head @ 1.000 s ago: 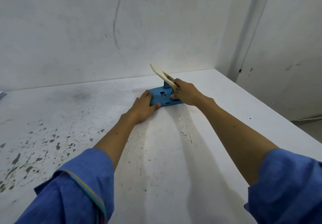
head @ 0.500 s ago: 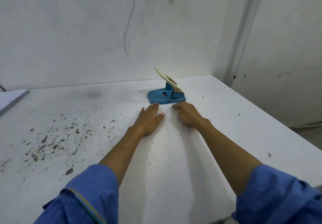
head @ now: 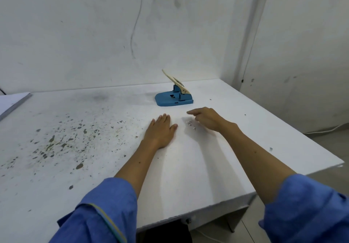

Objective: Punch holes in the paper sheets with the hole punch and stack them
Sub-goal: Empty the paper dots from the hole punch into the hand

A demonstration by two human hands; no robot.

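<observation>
The blue hole punch [head: 173,99] stands alone toward the back of the white table [head: 94,148], its cream lever raised. My left hand [head: 162,129] lies flat on the tabletop just in front of the punch, palm down, fingers together, holding nothing. To its right, my right hand [head: 206,119] hovers low over the table with the index finger stretched out to the left and the other fingers loosely curled, also holding nothing. A few small paper bits [head: 189,124] lie under that finger. A stack of white paper sheets [head: 13,101] rests at the far left edge.
Dark specks and stains cover the left half of the table. A wall runs close behind the punch and another stands at the right. The table's right and near edges drop to the floor, where a white cable [head: 324,130] lies.
Both hands have let go of the hole punch and drawn back toward me. My right hand has lifted off the table with the index finger out, which uncovers the paper bits.
</observation>
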